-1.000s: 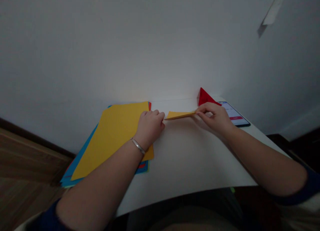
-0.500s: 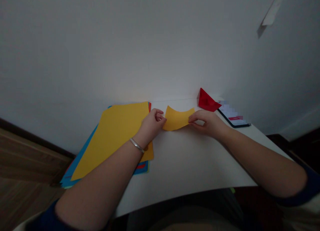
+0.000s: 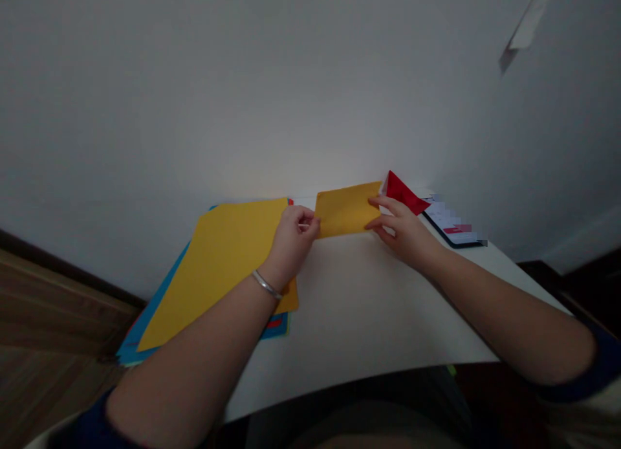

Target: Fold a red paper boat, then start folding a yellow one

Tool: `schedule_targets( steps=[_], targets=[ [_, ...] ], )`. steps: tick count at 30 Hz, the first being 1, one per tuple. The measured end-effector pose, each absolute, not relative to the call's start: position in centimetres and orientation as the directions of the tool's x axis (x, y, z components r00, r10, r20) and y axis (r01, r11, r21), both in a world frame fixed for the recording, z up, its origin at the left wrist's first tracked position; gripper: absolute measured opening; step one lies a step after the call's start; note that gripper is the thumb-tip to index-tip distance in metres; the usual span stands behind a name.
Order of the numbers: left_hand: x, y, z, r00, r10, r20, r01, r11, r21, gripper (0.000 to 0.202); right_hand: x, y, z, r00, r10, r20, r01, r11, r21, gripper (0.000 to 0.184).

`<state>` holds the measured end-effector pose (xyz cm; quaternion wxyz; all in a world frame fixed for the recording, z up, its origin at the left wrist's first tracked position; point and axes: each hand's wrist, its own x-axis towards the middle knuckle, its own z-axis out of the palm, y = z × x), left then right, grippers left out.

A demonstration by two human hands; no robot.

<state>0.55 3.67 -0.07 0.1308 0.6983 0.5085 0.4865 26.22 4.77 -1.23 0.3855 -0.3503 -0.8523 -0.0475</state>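
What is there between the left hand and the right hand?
In the head view, a small yellow paper spans between the left hand and the right hand.

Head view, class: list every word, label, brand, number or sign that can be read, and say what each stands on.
Readable text: none.
Phone: faint marks and a pink-red bar show on the screen, partly pixelated; any wording is too small and blurred to read.
Small yellow paper between the left hand and right hand: no writing visible.
Red folded paper: no writing visible.
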Motion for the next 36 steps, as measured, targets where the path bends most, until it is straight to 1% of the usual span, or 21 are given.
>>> schedule_targets(
  steps=[2, 5, 8, 10, 13, 17, 19, 21, 23, 26, 30, 33, 34, 36],
  targets=[
    [0.5, 3.7, -0.2, -0.004, 0.799, 0.601, 0.597, -0.480, 0.642, 0.008, 26.2, 4.5, -1.0, -0.429, 0.571, 0.700, 0.668, 0.722, -0.180, 0.021],
    [0.4, 3.7, -0.2, 0.022, 0.777, 0.630, 0.602, -0.513, 0.611, 0.011, 26.1, 4.0, -0.6, -0.384, 0.595, 0.706, 0.697, 0.688, -0.201, 0.039],
    [0.3, 3.5, -0.1, 0.106, 0.772, 0.626, 0.612, -0.547, 0.571, 0.013, 26.1, 3.8, -0.3, -0.367, 0.588, 0.721, 0.698, 0.686, -0.205, 0.056],
    [0.4, 3.4, -0.1, 0.164, 0.766, 0.622, 0.609, -0.575, 0.546, 0.015, 26.1, 3.8, -0.2, -0.390, 0.558, 0.732, 0.694, 0.701, -0.164, 0.060],
    [0.7, 3.2, -0.3, 0.205, 0.784, 0.586, 0.600, -0.574, 0.557, 0.018, 25.9, 3.7, 0.1, -0.433, 0.514, 0.741, 0.673, 0.731, -0.114, 0.052],
    [1.0, 3.2, -0.5, 0.205, 0.853, 0.480, 0.586, -0.500, 0.638, 0.019, 25.5, 3.2, 0.6, -0.474, 0.458, 0.752, 0.636, 0.769, -0.068, 0.028],
    [1.0, 3.2, -0.7, 0.220, 0.870, 0.442, 0.556, -0.484, 0.676, 0.018, 25.3, 3.0, 0.7, -0.520, 0.443, 0.730, 0.613, 0.789, -0.042, 0.020],
    [1.0, 3.2, -0.9, 0.247, 0.868, 0.431, 0.520, -0.494, 0.697, 0.016, 25.2, 2.9, 0.6, -0.550, 0.454, 0.701, 0.598, 0.800, -0.048, 0.020],
    [0.9, 3.3, -1.1, 0.270, 0.862, 0.428, 0.494, -0.506, 0.707, 0.015, 25.1, 2.9, 0.5, -0.544, 0.496, 0.677, 0.607, 0.789, -0.090, 0.023],
    [0.9, 3.3, -1.3, 0.288, 0.869, 0.401, 0.474, -0.494, 0.729, 0.018, 25.2, 3.1, 0.2, -0.551, 0.540, 0.637, 0.613, 0.779, -0.130, 0.022],
    [1.2, 3.1, -0.8, 0.301, 0.889, 0.345, 0.479, -0.454, 0.751, 0.023, 25.3, 3.3, 0.0, -0.606, 0.497, 0.621, 0.584, 0.808, -0.077, 0.016],
    [1.4, 2.8, -0.4, 0.226, 0.922, 0.314, 0.581, -0.386, 0.717, 0.021, 25.4, 3.3, 0.1, -0.644, 0.487, 0.590, 0.566, 0.822, -0.061, 0.016],
    [1.4, 2.8, -0.4, 0.195, 0.936, 0.292, 0.595, -0.349, 0.724, 0.017, 25.5, 3.4, 0.1, -0.666, 0.483, 0.569, 0.545, 0.835, -0.072, 0.018],
    [1.3, 3.0, -0.7, 0.139, 0.957, 0.255, 0.559, -0.288, 0.778, 0.011, 25.5, 3.4, 0.0, -0.711, 0.470, 0.523, 0.489, 0.865, -0.113, 0.026]
  ],
)
